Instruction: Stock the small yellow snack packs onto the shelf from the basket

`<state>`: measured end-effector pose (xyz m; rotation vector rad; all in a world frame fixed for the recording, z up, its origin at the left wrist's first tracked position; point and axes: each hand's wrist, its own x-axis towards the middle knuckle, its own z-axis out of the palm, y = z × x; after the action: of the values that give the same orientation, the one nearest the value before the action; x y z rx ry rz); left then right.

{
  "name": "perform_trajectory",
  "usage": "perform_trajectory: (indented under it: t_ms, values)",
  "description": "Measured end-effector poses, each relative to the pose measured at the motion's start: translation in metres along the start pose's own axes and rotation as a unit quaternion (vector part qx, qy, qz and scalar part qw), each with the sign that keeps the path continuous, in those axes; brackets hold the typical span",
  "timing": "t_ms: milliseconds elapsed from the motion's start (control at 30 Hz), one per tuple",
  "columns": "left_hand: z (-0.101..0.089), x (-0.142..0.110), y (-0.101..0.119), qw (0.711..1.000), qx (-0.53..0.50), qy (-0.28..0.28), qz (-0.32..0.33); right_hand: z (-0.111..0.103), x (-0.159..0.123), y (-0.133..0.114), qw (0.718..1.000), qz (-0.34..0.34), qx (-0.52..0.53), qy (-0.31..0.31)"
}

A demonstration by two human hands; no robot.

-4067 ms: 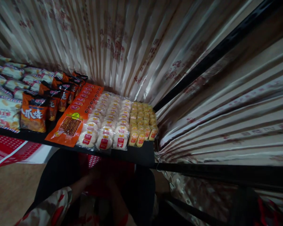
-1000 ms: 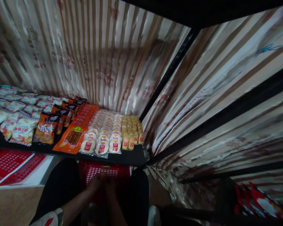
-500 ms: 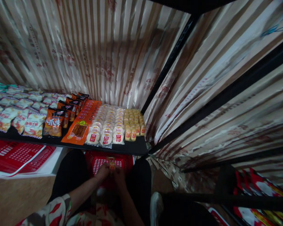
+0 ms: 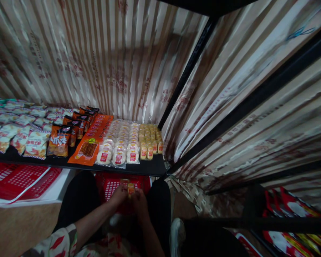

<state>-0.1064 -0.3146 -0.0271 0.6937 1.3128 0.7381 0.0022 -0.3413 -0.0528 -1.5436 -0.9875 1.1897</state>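
A small yellow wrapped snack pack (image 4: 131, 188) with an orange label is held between my two hands, low in front of the shelf. My left hand (image 4: 120, 195) pinches it from the left. My right hand (image 4: 139, 200) is closed at its right side, with fingertips partly hidden. Below them is a red plastic basket (image 4: 107, 186) with a grid of holes, between my knees. Above the hands, similar yellow packs (image 4: 149, 141) stand in rows at the right end of the black shelf (image 4: 149, 167). Beside them are rows of round white wrapped cakes (image 4: 119, 156).
An orange snack pouch (image 4: 87, 148), dark orange bags (image 4: 59, 141) and white chip bags (image 4: 36, 142) line the shelf leftward. Another red basket (image 4: 18, 180) lies below left. Black frame bars (image 4: 187, 73) cross before a striped curtain (image 4: 117, 53). Red packets (image 4: 289, 205) sit lower right.
The yellow pack has turned more upright in my hands and shifted slightly right, its label now showing more clearly. My right hand has moved slightly right. The view has shifted a little.
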Motion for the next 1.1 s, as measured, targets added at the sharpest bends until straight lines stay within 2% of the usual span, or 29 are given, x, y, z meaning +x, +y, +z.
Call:
perform_trajectory:
  t_ms: [100,200,600,700,1100]
  values:
    - [0.004,0.0,0.007,0.999,0.019,0.025,0.023,-0.005,-0.001,-0.007,1.0,-0.011,0.006,0.002]
    - [0.008,-0.002,0.013,0.997,0.038,0.027,0.068,-0.011,-0.003,-0.014,0.999,-0.027,0.023,-0.008]
    - [0.012,-0.016,0.035,0.989,0.003,-0.071,0.128,-0.022,-0.012,-0.047,0.997,-0.078,0.021,0.0]
    - [0.014,-0.016,0.042,0.986,0.018,-0.067,0.152,-0.024,-0.01,-0.057,0.996,-0.084,0.024,-0.014]
    - [0.037,-0.017,0.072,0.986,0.043,-0.021,0.161,-0.027,0.009,-0.071,0.993,-0.107,0.032,0.043]
